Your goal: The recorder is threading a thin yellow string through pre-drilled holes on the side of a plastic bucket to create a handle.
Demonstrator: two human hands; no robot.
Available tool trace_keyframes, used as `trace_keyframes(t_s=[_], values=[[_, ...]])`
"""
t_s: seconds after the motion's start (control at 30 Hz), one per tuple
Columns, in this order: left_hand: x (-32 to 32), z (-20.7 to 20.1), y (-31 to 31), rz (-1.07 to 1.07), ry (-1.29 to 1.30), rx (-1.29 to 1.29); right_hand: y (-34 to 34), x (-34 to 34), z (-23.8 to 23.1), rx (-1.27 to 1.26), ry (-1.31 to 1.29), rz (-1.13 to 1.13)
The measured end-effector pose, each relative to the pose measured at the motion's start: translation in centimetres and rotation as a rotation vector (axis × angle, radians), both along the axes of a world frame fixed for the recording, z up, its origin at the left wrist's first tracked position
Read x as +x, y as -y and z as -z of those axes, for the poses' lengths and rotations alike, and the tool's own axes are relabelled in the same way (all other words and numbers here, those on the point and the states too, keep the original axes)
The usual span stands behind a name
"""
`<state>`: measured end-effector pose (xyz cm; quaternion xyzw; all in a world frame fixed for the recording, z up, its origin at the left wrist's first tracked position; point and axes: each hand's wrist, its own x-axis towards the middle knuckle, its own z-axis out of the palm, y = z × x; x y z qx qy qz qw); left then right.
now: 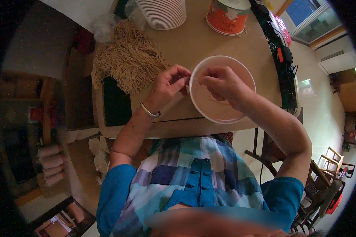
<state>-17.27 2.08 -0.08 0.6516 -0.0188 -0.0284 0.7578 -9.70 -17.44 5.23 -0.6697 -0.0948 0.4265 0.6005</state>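
A round white tub [252, 81] sits mouth up at the front of the table. My right hand [221, 83] reaches inside it, thumb and forefinger pinched close to the left wall. A thin pale cord [222, 103] curves within the tub below that hand and appears to run up to its fingers. Just outside the same wall, my left hand [171, 83], with a silver bangle at the wrist, is closed in a pinch by the rim; what lies between its fingertips is hidden. Beside the left hand lies a large heap of tan cords [126, 55].
A tall stack of white tubs [162, 14] stands at the back. To its right is an orange printed tub [227, 17] with a cord by its base. Cables and a power strip [283, 55] line the right table edge. Wooden chairs [324, 177] stand at right.
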Motion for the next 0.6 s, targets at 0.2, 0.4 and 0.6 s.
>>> trace_keyframes(t_s=[0.2, 0.4, 0.6], values=[[-0.02, 0.13, 0.03, 0.011, -0.004, -0.013, -0.21, 0.16, 0.30, -0.012, 0.028, -0.017], [-0.05, 0.04, -0.03, 0.018, 0.004, 0.012, -0.07, 0.21, 0.50, 0.000, -0.015, 0.031], [-0.11, 0.27, 0.00, 0.011, 0.007, 0.000, 0.02, 0.22, 0.40, 0.079, -0.046, 0.005]])
